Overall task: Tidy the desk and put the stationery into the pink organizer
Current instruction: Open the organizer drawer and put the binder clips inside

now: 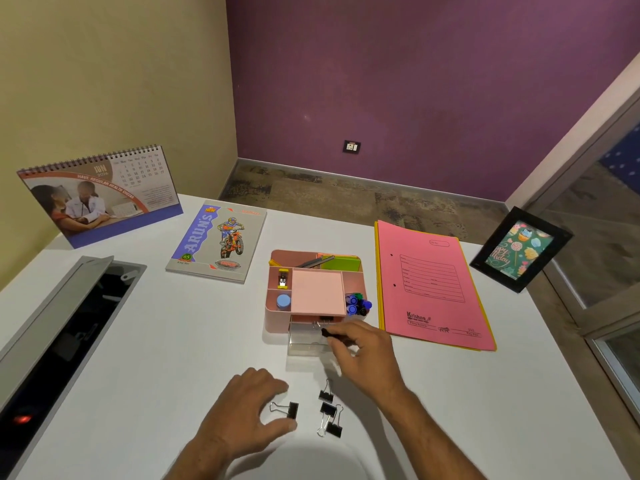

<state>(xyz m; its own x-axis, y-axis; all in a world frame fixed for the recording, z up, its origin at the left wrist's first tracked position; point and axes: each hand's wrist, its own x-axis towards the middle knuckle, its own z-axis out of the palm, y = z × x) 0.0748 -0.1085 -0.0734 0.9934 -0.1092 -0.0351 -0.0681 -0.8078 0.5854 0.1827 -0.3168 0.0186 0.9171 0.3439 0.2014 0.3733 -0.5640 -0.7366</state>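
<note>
calendar print blurred (unreadable), forearms cropped

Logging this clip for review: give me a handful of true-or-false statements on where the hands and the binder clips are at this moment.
1. The right hand holds a black binder clip at the clear drawer of the pink organizer. True.
2. Both hands are holding clips. False: the left hand rests on the desk beside a loose clip, not gripping it.
3. All clips are already stowed. False: four loose clips lie on the desk in front of the organizer.
4. A pink folder lies right of the organizer. True.
5. The calendar lies flat. False: it stands upright.
</note>
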